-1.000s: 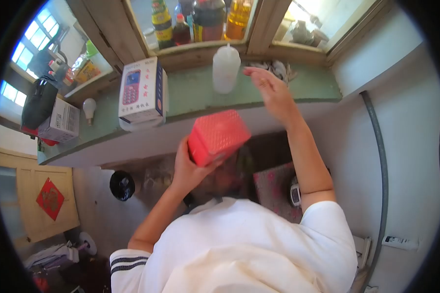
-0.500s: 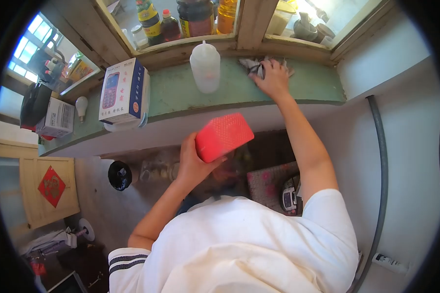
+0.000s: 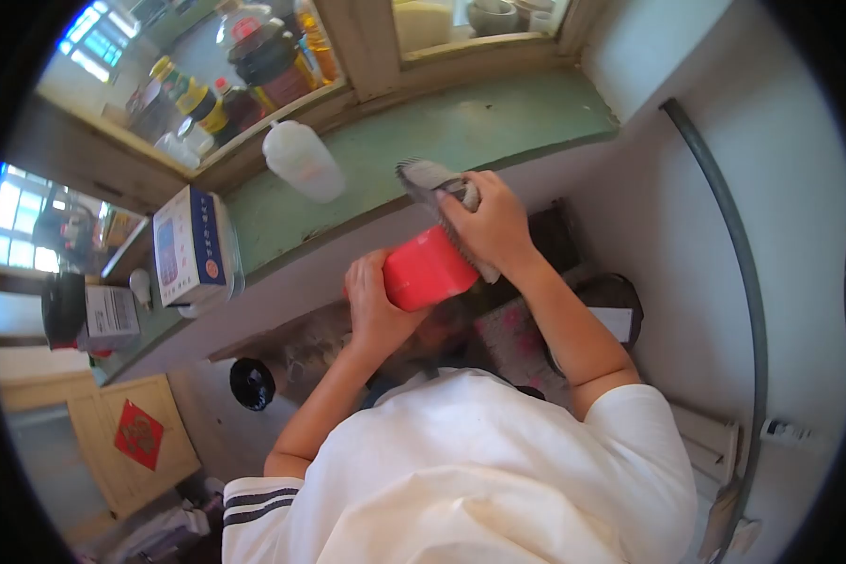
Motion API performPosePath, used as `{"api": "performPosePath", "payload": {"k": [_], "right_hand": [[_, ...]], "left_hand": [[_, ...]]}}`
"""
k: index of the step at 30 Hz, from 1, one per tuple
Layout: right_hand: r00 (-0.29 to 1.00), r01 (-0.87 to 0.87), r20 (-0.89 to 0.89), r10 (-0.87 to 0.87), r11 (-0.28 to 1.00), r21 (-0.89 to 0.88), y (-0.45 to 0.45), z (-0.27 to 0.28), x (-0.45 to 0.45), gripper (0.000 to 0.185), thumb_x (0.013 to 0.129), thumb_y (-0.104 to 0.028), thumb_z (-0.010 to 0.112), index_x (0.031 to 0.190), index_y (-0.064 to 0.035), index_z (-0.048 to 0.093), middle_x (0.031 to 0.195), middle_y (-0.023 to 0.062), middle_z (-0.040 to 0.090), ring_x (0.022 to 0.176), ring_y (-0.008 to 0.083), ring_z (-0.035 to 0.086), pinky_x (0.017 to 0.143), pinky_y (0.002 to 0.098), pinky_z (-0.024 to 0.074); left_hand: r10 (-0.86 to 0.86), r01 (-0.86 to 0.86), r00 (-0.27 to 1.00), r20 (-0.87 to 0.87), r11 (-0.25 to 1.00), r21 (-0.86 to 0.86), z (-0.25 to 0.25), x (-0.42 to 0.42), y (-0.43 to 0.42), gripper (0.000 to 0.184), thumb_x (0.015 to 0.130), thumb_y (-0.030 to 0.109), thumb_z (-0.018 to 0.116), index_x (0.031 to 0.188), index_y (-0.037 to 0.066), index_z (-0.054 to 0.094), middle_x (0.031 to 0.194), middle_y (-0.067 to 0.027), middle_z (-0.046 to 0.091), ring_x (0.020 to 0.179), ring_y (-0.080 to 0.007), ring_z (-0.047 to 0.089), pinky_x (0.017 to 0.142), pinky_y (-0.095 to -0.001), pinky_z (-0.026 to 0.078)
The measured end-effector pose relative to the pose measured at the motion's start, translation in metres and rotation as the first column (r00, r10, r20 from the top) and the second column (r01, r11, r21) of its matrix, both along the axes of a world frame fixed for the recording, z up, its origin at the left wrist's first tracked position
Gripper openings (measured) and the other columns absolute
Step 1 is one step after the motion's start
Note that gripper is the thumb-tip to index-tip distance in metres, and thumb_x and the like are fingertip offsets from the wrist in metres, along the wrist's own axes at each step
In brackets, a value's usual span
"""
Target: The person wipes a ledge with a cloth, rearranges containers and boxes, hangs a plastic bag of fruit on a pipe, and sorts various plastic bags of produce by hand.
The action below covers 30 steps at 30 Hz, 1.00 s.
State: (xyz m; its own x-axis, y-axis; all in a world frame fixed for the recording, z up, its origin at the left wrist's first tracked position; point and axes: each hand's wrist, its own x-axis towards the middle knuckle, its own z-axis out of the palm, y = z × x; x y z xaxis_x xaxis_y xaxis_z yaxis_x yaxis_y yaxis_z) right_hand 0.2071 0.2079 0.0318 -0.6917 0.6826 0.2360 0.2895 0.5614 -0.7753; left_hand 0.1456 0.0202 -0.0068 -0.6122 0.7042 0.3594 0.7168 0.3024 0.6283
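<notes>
A red box-shaped object [image 3: 429,270] with a textured surface is held in my left hand [image 3: 379,305], in front of the green ledge. My right hand [image 3: 492,224] grips a grey striped cloth [image 3: 430,176], which hangs down against the right side of the red object. On the ledge behind them stands a white translucent bottle [image 3: 303,160]. Both hands have their fingers closed round what they hold; the left palm's inner side is hidden by the red object.
The green ledge [image 3: 385,141] runs below the windows. On its left part are a phone box [image 3: 186,249], a light bulb [image 3: 140,287] and a white carton [image 3: 112,316]. Bottles stand behind the glass. A grey pipe [image 3: 724,202] runs down the right wall.
My right hand, empty a second ago, took hold of the cloth on the ledge and has brought it to the red object. The view has turned, and the ledge appears more slanted.
</notes>
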Motion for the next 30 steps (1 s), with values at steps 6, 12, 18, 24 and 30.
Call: {"api": "performPosePath", "payload": {"k": [6, 12, 18, 24, 30], "right_hand": [[0.941, 0.233, 0.268, -0.204, 0.969, -0.081, 0.049, -0.044, 0.075, 0.039, 0.083, -0.035, 0.058, 0.098, 0.0009, 0.064, 0.094, 0.0221, 0.063, 0.089, 0.0406, 0.059, 0.078, 0.0423, 0.0475], [0.941, 0.269, -0.051, -0.334, 0.832, -0.486, 0.067, -0.113, 0.16, 0.036, 0.087, -0.031, 0.059, 0.099, 0.0028, 0.063, 0.086, 0.0128, 0.066, 0.08, 0.0195, 0.059, 0.074, 0.033, 0.0461], [0.894, 0.334, -0.055, -0.445, 0.743, -0.581, 0.064, -0.117, 0.203, 0.037, 0.087, -0.03, 0.06, 0.102, 0.0037, 0.062, 0.086, 0.0108, 0.065, 0.08, 0.0161, 0.057, 0.075, 0.0317, 0.0455], [0.848, 0.413, -0.008, -0.53, 0.669, -0.619, 0.06, -0.158, 0.231, 0.039, 0.086, -0.032, 0.06, 0.103, 0.0031, 0.062, 0.087, 0.012, 0.066, 0.081, 0.0201, 0.06, 0.076, 0.032, 0.0455], [0.81, 0.452, 0.015, -0.587, 0.606, -0.654, 0.05, -0.204, 0.241, 0.04, 0.085, -0.033, 0.063, 0.103, 0.0027, 0.063, 0.087, 0.0122, 0.067, 0.081, 0.0216, 0.061, 0.076, 0.0317, 0.0462]], "left_hand": [[-0.26, 0.103, 0.897, 0.358, 0.91, 0.402, 0.028, 0.019, 0.025, 0.074, 0.064, 0.01, 0.081, 0.124, 0.005, 0.038, 0.117, -0.0112, 0.051, 0.109, -0.0249, 0.051, 0.096, -0.0391, 0.039], [-0.43, 0.177, 0.783, 0.449, 0.846, 0.502, 0.056, -0.004, 0.159, 0.07, 0.068, 0.008, 0.077, 0.124, 0.003, 0.036, 0.116, -0.0103, 0.051, 0.107, -0.02, 0.051, 0.092, -0.0347, 0.043], [-0.297, 0.113, 0.902, 0.313, 0.863, 0.492, 0.033, -0.023, 0.359, 0.069, 0.063, 0.021, 0.08, 0.113, -0.003, 0.04, 0.109, -0.0166, 0.05, 0.101, -0.0255, 0.051, 0.087, -0.0363, 0.043], [-0.192, 0.021, 0.937, 0.29, 0.863, 0.505, 0.014, 0.001, 0.42, 0.075, 0.064, 0.023, 0.082, 0.119, -0.004, 0.038, 0.114, -0.0184, 0.047, 0.108, -0.0292, 0.048, 0.093, -0.0395, 0.04], [-0.018, -0.01, 0.995, 0.097, 0.959, 0.283, -0.005, -0.01, 0.421, 0.084, 0.064, 0.033, 0.081, 0.125, -0.003, 0.035, 0.116, -0.0217, 0.044, 0.107, -0.0358, 0.045, 0.093, -0.0435, 0.039]]}}
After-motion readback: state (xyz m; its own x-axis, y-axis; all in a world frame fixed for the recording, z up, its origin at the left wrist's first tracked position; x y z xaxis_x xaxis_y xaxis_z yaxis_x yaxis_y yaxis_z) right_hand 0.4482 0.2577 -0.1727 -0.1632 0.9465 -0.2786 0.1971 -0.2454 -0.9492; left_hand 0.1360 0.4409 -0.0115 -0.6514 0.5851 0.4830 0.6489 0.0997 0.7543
